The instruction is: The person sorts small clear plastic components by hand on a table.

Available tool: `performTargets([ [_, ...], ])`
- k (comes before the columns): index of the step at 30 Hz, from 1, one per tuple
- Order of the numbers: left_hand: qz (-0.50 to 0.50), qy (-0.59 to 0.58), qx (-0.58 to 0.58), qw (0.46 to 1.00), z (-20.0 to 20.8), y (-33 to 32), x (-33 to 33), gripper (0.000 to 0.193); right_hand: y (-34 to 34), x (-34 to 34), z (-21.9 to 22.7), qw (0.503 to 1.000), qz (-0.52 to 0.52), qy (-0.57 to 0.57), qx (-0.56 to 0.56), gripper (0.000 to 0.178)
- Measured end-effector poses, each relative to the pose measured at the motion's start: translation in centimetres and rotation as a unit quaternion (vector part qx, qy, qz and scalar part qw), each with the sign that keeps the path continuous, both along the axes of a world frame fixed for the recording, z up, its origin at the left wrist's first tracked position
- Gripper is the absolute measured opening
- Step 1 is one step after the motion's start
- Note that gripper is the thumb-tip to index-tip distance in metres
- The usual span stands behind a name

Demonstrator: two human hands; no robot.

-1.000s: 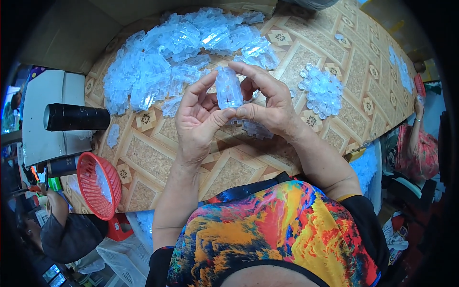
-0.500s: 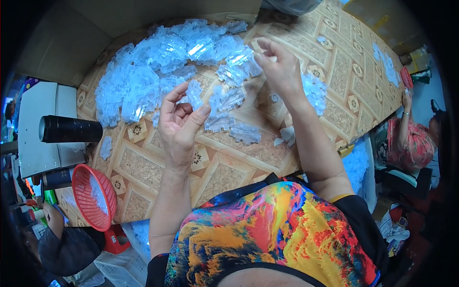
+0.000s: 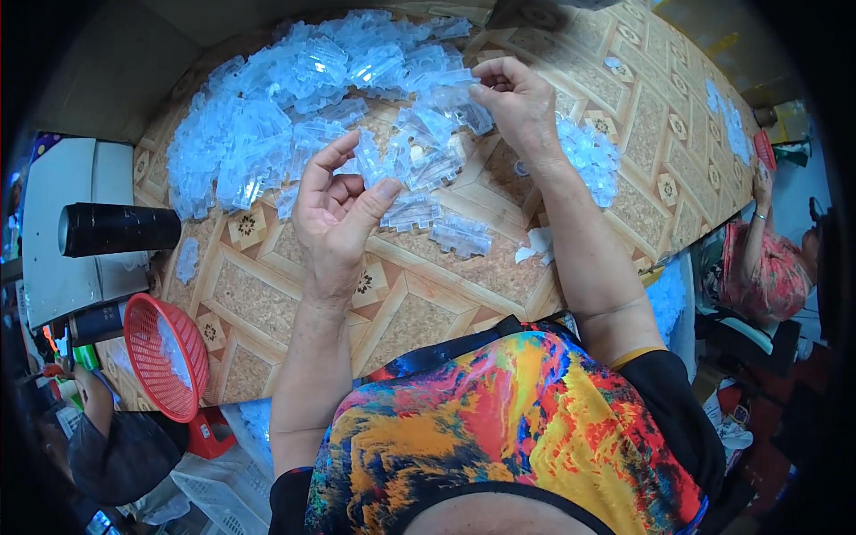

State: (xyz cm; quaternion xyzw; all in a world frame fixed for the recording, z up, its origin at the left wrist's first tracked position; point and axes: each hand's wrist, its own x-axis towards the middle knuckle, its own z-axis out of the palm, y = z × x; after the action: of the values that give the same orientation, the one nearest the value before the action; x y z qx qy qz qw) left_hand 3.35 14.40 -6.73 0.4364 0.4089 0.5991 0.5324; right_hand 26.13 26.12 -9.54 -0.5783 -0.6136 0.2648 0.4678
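My left hand (image 3: 337, 209) is raised over the table with its palm turned in, a clear plastic piece (image 3: 368, 160) between its fingers and thumb. Beyond it, my right hand (image 3: 523, 105) is at the right end of a large heap of clear plastic pieces (image 3: 259, 116). Its thumb and forefinger pinch the end of a clear plastic strip (image 3: 455, 78) there. Several loose strips (image 3: 459, 235) lie nearer to me, below the heap. A smaller pile of clear bits (image 3: 588, 160) is to the right of my right wrist.
A red plastic basket (image 3: 198, 361) with clear pieces in it stands at the left table edge, near a black cylinder (image 3: 120, 230). Cardboard (image 3: 107, 80) walls the far left. Other people sit at the left and at the right (image 3: 767, 267). The table (image 3: 419, 312) has a patterned top.
My right fingertips have come to the strip at the heap's edge. My left hand keeps its piece, nearly still. The whole view has shifted slightly.
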Motion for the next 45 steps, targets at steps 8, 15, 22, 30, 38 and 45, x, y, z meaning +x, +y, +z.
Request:
performTargets([
  [8, 0.055, -0.006, -0.007, 0.998, -1.2, 0.6, -0.4, 0.055, -2.8, -0.8, 2.6, 0.971, 0.219, 0.092, -0.028, 0.015],
  [15, 0.075, 0.023, 0.021, 0.997, -1.0, 0.9, -0.1, 0.056, -2.5, -0.4, 2.2, 0.964, 0.145, -0.203, 0.089, 0.028],
  [22, 0.028, 0.01, 0.003, 1.0, -1.2, 0.6, -0.3, 0.057, -4.2, -4.0, 1.6, 0.934, 0.097, -0.339, 0.061, 0.039],
  [30, 0.01, 0.034, -0.002, 0.999, -1.0, 0.1, -0.5, 0.058, -4.0, -3.8, 0.4, 0.934, 0.087, -0.328, 0.113, 0.034],
  [38, 0.004, 0.006, 0.023, 1.0, -0.2, 0.0, -0.9, 0.058, -3.5, -3.3, 1.0, 0.946, 0.086, -0.248, 0.187, 0.02],
  [45, -0.105, -0.218, -0.026, 0.97, 0.4, -0.3, -1.4, 0.058, -4.1, -2.1, 3.5, 0.912, 0.362, 0.177, -0.082, 0.018],
])
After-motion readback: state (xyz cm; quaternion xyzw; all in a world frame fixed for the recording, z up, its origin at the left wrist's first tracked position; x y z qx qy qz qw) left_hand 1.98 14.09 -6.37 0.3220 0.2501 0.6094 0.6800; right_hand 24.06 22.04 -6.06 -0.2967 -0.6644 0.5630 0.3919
